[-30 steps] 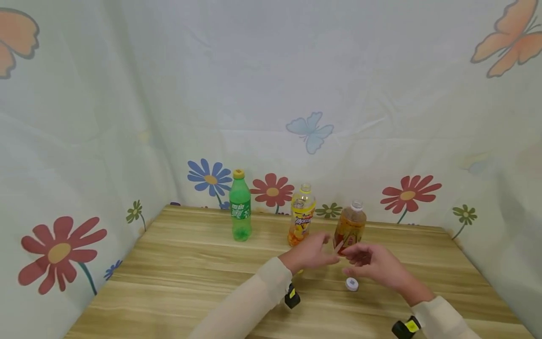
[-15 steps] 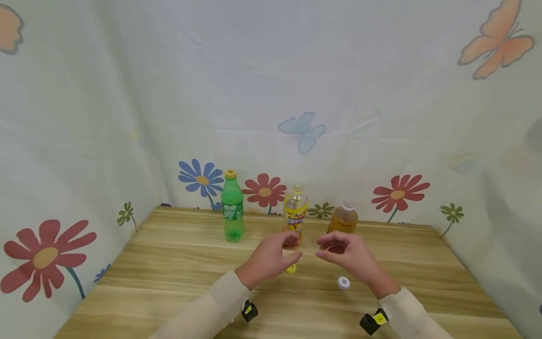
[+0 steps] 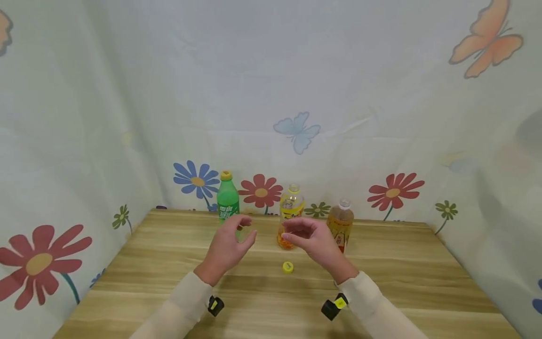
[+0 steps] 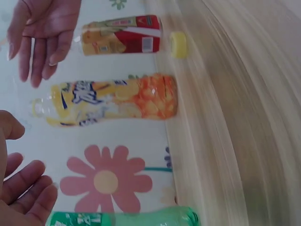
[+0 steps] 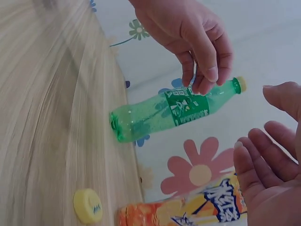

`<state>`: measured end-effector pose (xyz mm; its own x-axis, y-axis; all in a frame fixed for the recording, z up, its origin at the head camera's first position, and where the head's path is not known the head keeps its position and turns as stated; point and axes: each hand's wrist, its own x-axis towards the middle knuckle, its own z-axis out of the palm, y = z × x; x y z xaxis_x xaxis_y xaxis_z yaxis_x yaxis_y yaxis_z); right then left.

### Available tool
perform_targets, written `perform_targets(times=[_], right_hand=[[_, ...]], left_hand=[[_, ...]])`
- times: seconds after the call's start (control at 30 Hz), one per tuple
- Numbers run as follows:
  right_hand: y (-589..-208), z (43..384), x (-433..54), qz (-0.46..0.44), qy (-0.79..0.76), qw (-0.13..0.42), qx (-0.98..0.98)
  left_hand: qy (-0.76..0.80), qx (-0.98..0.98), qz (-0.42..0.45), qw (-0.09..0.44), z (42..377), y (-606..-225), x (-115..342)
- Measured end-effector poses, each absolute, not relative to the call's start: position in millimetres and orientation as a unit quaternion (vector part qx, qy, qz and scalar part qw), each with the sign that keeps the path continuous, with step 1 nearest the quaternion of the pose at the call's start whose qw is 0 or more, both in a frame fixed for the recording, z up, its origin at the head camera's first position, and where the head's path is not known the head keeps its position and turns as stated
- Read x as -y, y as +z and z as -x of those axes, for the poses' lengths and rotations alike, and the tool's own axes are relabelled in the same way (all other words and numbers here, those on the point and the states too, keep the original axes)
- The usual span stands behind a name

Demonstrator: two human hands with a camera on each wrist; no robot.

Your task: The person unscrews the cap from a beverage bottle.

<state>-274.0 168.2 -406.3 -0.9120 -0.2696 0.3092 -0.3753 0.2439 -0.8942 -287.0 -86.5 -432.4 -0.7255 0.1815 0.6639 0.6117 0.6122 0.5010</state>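
Observation:
In the head view my left hand [image 3: 227, 242] is raised in front of the green bottle [image 3: 228, 200], overlapping its lower part. That bottle wears a yellow cap [image 3: 226, 175]. My right hand [image 3: 314, 241] hangs in front of the capless yellow-labelled drink bottle [image 3: 292, 207], loosely bent. Both hands hold nothing, with gaps between thumbs and fingers. The right wrist view shows the left hand [image 5: 197, 44] beside the green bottle [image 5: 164, 113]. A loose yellow cap [image 3: 288, 267] lies on the table between the hands.
A capless amber drink bottle [image 3: 340, 223] stands at the right on the wooden table [image 3: 389, 263]. A white cap lies nearly hidden behind my right sleeve [image 3: 377, 301]. A flower-printed curtain [image 3: 254, 94] encloses the table's back and sides.
Both hands have moved left, away from the amber bottle. The left hand went from near the yellow-labelled bottle to the green one. The bottles have stayed standing.

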Motion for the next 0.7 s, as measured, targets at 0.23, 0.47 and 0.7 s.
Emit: perform_targets(times=[0.23,0.47,0.7], right_hand=[[-401.3,282.2,-148.1,-0.212,0.589,0.052,0.778],[-399.7,295.1,-127.1,-0.218,0.614,0.049,0.757],[-394.1,298.7,-106.6,-0.225,0.641,0.048,0.733]], left_hand=[[-0.37,0.836,0.214,0.343,299.4,-436.6,110.2],[-0.391,0.816,0.184,0.384,312.7,-437.4,125.8],[-0.403,0.8,0.166,0.412,326.9,-446.9,139.4]])
